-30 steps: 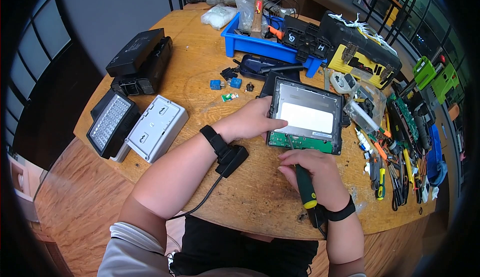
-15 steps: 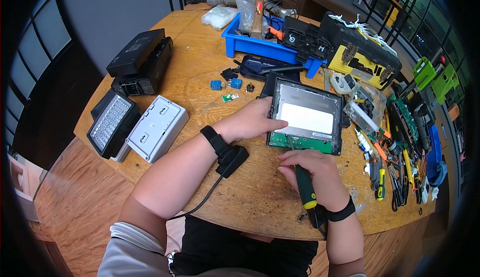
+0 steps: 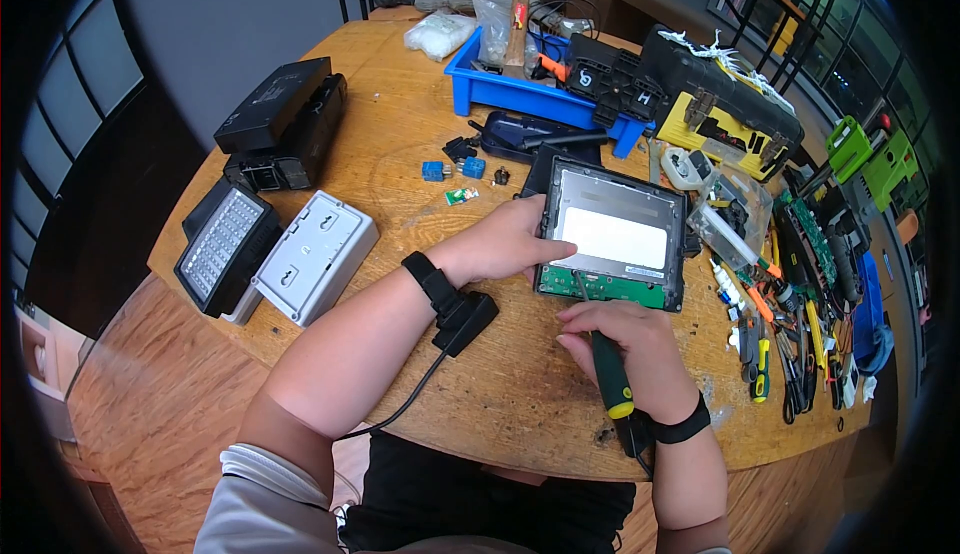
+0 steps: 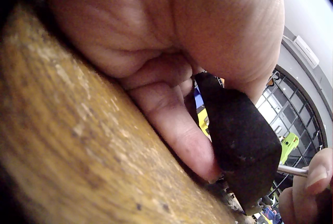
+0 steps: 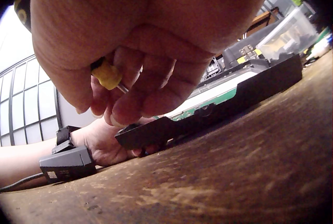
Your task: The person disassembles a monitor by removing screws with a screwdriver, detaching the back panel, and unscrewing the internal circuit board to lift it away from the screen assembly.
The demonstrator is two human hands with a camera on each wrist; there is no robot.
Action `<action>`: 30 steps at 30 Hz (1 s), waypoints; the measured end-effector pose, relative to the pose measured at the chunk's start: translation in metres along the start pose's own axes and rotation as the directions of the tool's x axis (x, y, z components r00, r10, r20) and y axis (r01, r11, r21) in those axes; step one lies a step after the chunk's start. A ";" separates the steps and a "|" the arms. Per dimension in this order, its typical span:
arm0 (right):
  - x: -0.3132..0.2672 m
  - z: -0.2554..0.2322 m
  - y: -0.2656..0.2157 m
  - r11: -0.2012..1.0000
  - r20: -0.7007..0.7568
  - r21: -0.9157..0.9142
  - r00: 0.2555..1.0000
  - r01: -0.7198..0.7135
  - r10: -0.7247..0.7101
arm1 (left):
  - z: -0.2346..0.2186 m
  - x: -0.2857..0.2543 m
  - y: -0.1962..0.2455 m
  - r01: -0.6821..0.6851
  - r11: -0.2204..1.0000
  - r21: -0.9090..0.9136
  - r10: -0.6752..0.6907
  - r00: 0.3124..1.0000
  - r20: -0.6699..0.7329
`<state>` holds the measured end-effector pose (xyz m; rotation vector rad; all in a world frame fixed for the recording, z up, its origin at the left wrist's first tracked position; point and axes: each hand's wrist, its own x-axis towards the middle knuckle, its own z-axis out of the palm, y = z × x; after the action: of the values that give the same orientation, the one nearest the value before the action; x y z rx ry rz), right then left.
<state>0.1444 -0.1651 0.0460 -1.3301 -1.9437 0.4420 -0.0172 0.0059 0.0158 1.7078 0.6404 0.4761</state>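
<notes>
A black-framed panel (image 3: 616, 237) with a metal plate, a white label and a green circuit board (image 3: 625, 290) along its near edge lies on the table. The left hand (image 3: 508, 241) grips its left side, thumb on top; in the left wrist view the fingers (image 4: 179, 133) curl beneath the black frame (image 4: 244, 141). A green and yellow screwdriver (image 3: 608, 369) is held in the right hand (image 3: 632, 346), its shaft reaching the circuit board. From the right wrist view, the fingertips surround the screwdriver's yellow collar (image 5: 108, 75) near the frame (image 5: 218, 110).
Left on the table (image 3: 440, 394) stand black devices (image 3: 275, 119), a lamp (image 3: 222, 249) and a white box (image 3: 315, 257). Small blue parts (image 3: 470, 167) lie beyond the left hand. A blue tray (image 3: 535, 99) and yellow-black toolbox (image 3: 722, 134) stand behind; many tools (image 3: 763, 366) lie right.
</notes>
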 end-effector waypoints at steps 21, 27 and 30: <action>0.000 0.000 -0.001 1.000 -0.004 0.001 1.000 -0.007 0.007 | 0.001 0.001 -0.001 -0.012 1.000 -0.008 0.012 1.000 0.006; -0.001 0.000 -0.001 1.000 -0.007 0.005 1.000 -0.006 0.006 | 0.001 0.000 0.000 -0.017 1.000 -0.023 0.017 1.000 0.002; 0.000 0.000 -0.001 1.000 -0.007 -0.002 1.000 -0.002 0.002 | 0.000 0.001 -0.002 -0.018 1.000 -0.019 0.018 1.000 0.001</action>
<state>0.1440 -0.1657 0.0466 -1.3329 -1.9377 0.4363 -0.0168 0.0063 0.0141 1.6970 0.6178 0.4921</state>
